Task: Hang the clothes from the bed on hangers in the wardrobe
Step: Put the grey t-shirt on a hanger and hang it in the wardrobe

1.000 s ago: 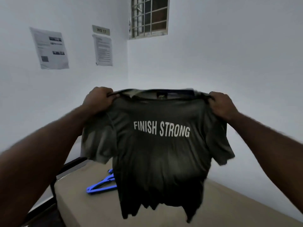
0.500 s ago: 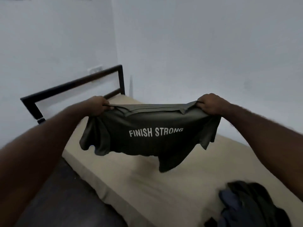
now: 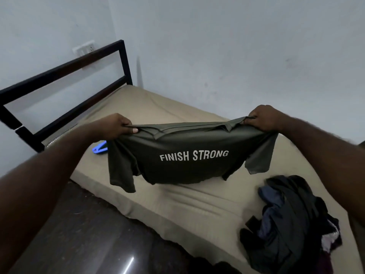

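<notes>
A plain, sparely furnished bedroom. A single bed fills the middle of the view: a beige fabric-covered mattress (image 3: 158, 107) on a frame whose black metal-tube headboard (image 3: 59, 70) stands at ten o'clock. Bare pale blue-grey painted walls (image 3: 237, 46) meet in a corner at eleven o'clock, and a white wall socket plate (image 3: 84, 49) sits behind the headboard's top rail. A dark glossy floor (image 3: 88, 234) runs beside the bed at seven o'clock. Clothing lies about: a heap of dark crumpled garments (image 3: 292, 214) at four o'clock, a blue plastic hanger (image 3: 99, 149) at nine o'clock, and a dark olive T-shirt (image 3: 187, 169) spread above the mattress.
</notes>
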